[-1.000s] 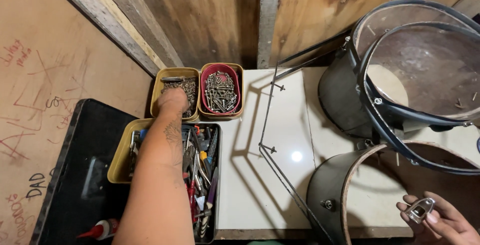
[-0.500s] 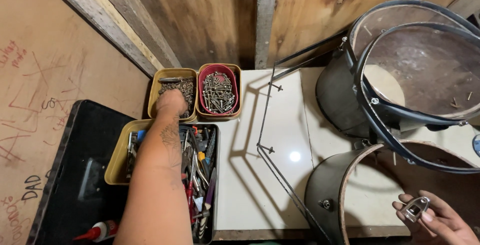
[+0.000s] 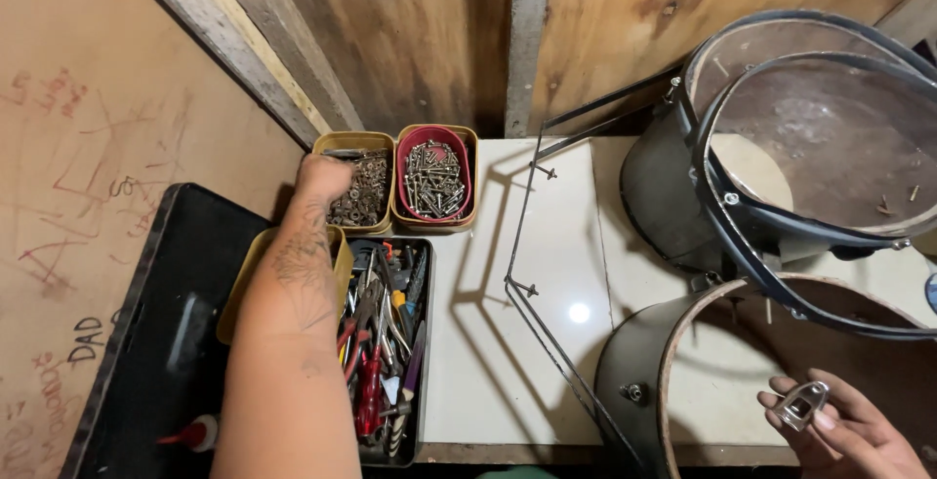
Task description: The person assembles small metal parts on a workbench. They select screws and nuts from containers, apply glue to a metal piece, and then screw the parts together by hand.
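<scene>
My left hand (image 3: 320, 181) reaches forward into a yellow tin of small brownish screws and nuts (image 3: 361, 189), fingers down among them; whether it has picked anything up is hidden. Beside that tin stands a red-lined tin of silver screws (image 3: 435, 178). My right hand (image 3: 841, 428), at the bottom right, holds a small shiny metal lug bracket (image 3: 802, 405) between thumb and fingers, just over the rim of a dark drum shell (image 3: 644, 362).
A black tray of screwdrivers and pliers (image 3: 388, 342) lies under my left forearm. A black case (image 3: 166, 342) with a small glue bottle (image 3: 190, 434) sits left. Two more drum shells (image 3: 771, 118) stack at right, and thin metal rods (image 3: 532, 274) cross the white tabletop (image 3: 508, 362).
My left hand has shifted slightly left within the yellow tin. My right hand has risen a little with the metal bracket.
</scene>
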